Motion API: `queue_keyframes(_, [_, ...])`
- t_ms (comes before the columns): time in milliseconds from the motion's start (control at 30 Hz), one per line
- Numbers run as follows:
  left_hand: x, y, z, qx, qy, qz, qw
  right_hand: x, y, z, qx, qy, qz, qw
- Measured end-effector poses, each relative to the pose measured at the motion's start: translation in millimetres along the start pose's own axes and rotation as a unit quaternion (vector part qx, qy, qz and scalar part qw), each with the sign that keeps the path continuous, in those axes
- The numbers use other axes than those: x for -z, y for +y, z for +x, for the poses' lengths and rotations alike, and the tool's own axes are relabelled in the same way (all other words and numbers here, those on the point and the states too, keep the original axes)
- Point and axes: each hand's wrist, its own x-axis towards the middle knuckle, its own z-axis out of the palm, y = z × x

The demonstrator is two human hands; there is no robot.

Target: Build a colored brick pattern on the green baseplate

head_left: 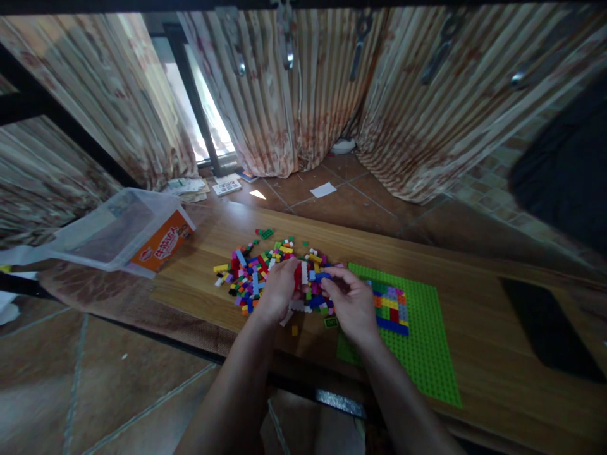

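Note:
My left hand is closed around toy building bricks, a red brick and a white brick, above the pile. Just to its right, my right hand pinches a blue brick between thumb and fingers. A light blue brick shows between the two hands; which hand has it, I cannot tell. Under and around them spreads a heap of mixed bricks. Beside my right hand lies a green baseplate, bearing a multicoloured block of bricks partly hidden by that hand.
A clear plastic bin with an orange label stands left on the wooden board. Toward the right end lies a dark flat panel. Loose bricks, such as a green one, sit near the front edge. Curtains hang behind.

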Motion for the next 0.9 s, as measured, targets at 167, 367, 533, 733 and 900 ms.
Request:
queue_keyframes(167, [6.4,7,-3,0.015,0.015,0.023,1.0,3,7,1,0.025,-0.02,-0.079,0.996])
queue_keyframes(367, [17.5,4,2,-0.022,0.017,0.112,0.993,4,6,1,0.025,-0.018,-0.067,0.997])
queue_keyframes(533, [29.5,-3,9,-0.069,0.024,0.154,0.985,4,-1,-2,0.017,0.003,-0.016,1.0])
queue_keyframes(733, [33.4,2,6,-0.077,0.055,0.146,0.985,5,-5,0,-0.002,0.014,0.027,1.0])
queue_keyframes(900, [56.4,12,4,-0.13,0.093,0.148,0.976,9,-2,2,-0.009,0.016,0.054,0.998])
